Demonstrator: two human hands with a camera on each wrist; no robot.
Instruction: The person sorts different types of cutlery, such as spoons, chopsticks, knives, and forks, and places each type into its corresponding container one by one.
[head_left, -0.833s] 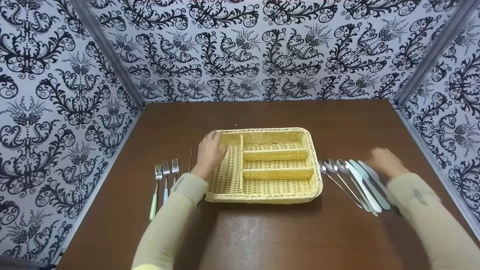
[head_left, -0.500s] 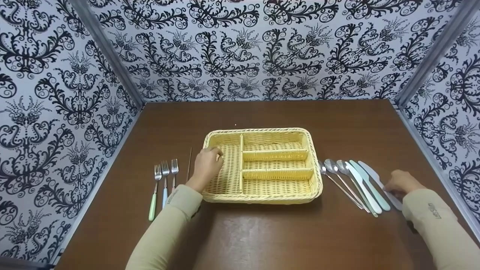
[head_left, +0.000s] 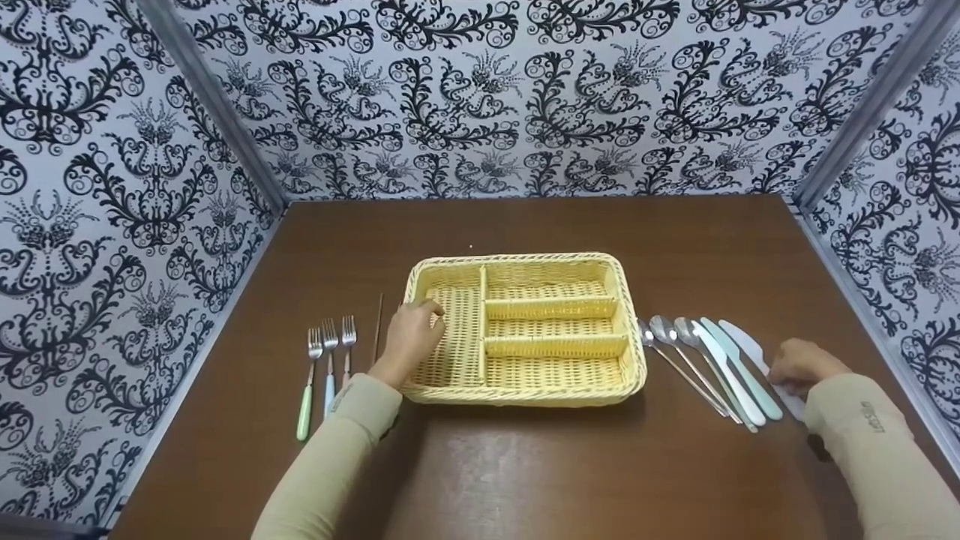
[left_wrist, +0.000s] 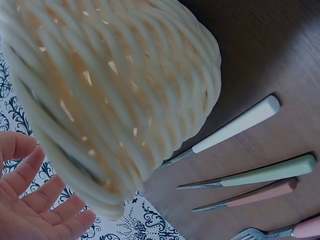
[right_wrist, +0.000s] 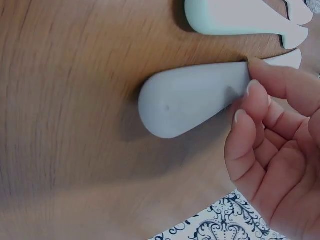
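My left hand (head_left: 409,334) hovers over the left rim of a yellow woven cutlery basket (head_left: 525,396). In the left wrist view its fingers (left_wrist: 37,200) spread loosely beside the basket wall (left_wrist: 125,75), holding nothing. At the right, my right hand (head_left: 806,365) pinches a grey knife (head_left: 741,339) between thumb and fingertips. The right wrist view shows the rounded grey handle (right_wrist: 190,100) low over the table, its other end partly behind my fingers. Beside it lie a mint-green knife (head_left: 761,391) and a white knife (head_left: 739,390).
Several spoons (head_left: 664,330) lie between the basket and the knives. Left of the basket are a green-handled fork (head_left: 305,412), a blue-handled fork (head_left: 330,386) and another fork (head_left: 349,334). A thin brown stick (head_left: 378,330) lies nearer the basket. Patterned walls (head_left: 480,97) enclose the table.
My right hand has come down and nearer to me, and now pinches the grey knife. My left hand has drawn back from the basket's far left corner to the middle of its left rim.
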